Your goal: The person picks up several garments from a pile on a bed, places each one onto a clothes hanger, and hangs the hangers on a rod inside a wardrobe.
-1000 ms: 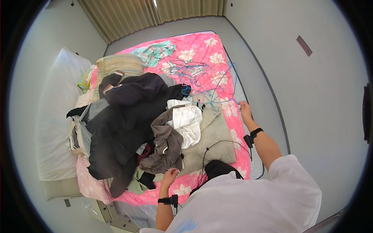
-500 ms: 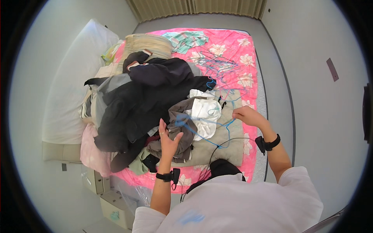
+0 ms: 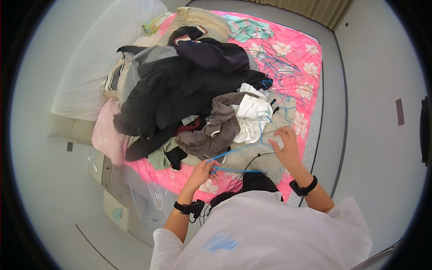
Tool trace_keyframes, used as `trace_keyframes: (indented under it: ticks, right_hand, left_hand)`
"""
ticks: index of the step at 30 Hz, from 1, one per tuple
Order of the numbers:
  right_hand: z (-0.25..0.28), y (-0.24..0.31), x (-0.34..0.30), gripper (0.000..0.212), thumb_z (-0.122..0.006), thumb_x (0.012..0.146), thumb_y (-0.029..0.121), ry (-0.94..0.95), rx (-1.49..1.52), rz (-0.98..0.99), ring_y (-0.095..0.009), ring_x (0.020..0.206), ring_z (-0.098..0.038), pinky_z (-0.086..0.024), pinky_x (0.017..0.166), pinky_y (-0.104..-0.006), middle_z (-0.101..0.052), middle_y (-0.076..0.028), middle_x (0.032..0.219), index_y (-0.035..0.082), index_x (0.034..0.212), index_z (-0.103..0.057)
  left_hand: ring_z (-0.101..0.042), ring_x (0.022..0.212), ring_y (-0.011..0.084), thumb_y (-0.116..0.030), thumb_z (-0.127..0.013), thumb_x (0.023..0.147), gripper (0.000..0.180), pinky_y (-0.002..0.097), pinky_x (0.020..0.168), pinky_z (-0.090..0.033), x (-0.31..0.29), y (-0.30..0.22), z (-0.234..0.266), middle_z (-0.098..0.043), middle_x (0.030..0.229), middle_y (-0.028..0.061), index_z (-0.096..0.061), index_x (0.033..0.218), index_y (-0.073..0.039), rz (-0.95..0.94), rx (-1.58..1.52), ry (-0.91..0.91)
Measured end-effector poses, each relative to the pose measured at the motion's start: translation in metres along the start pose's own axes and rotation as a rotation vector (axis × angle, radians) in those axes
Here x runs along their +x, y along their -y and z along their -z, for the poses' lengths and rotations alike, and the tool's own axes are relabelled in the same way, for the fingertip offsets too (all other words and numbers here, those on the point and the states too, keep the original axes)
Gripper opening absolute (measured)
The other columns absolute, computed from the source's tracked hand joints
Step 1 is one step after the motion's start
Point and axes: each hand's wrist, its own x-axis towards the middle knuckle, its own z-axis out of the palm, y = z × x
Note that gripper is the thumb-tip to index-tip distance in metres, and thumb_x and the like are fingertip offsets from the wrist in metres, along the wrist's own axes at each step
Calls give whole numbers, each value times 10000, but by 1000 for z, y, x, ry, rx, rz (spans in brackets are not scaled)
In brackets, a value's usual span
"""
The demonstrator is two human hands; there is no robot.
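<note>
The person's left hand (image 3: 203, 174), forearm slanting up, has its fingers closed on one end of a blue hanger (image 3: 231, 152) over the near side of the pink bed (image 3: 300, 126); the right hand (image 3: 286, 147) is by the hook, thumb and fingers spread, touching or not I can't tell. Beyond it lie a white shirt (image 3: 253, 118), a brown garment (image 3: 222, 120), a black jacket (image 3: 166, 94) and tangled hangers (image 3: 281, 67).

One end of a blue hanger (image 3: 234, 151) partly hidden by the left hand (image 3: 200, 175), maroon cloth (image 3: 188, 126) partly buried in the clothes pile (image 3: 184, 87), far hangers (image 3: 281, 67) too tangled to count, curtain (image 3: 310, 8) cut off above, white shirt (image 3: 274, 229) cut off below
</note>
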Motion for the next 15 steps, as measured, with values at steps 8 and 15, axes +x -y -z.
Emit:
trace_keyframes:
  ticks: [8, 15]
  right_hand:
    - [-92, 26, -18, 550, -629, 903, 368, 431, 1364, -1152, -262, 1090, -577, -481, 903, -388, -510, -146, 1189, 41, 1279, -395]
    - [-67, -55, -14, 545, -561, 800, 25, 337, 958, -1008, -85, 700, -460, -390, 605, -233, -512, -86, 1208, 82, 1326, -430]
  left_hand:
    - [-638, 951, 256, -70, -487, 929, 351, 363, 723, -523, 53, 43, -118, -596, 1108, 205, -435, 1263, 25, -693, 949, -361]
    - [-561, 1109, 354, -193, -694, 815, 500, 415, 853, -490, 147, 83, -36, -537, 1234, 255, -489, 1221, 11, -239, 456, -186]
